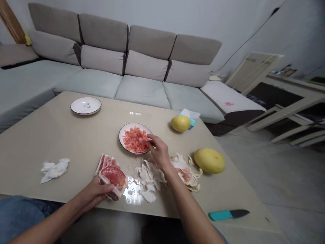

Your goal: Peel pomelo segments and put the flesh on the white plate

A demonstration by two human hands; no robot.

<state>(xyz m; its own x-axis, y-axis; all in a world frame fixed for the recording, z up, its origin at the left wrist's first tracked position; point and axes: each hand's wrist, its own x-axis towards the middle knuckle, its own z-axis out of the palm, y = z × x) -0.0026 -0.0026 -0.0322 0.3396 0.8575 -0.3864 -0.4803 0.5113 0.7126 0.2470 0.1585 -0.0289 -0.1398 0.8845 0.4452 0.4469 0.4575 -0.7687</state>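
One camera, worn on the person's head, gives the view. It looks from above the near edge of the worktop (106,132), facing forward and slanting down across its whole breadth. The worktop lies near and fills the middle. Closest to the lens, over the worktop's near side, come the left hand (95,193) and right hand (159,152). Past the worktop's far edge the view takes in the sofa (142,89) and the wall (241,20) behind it; right of the worktop, the floor (284,179).
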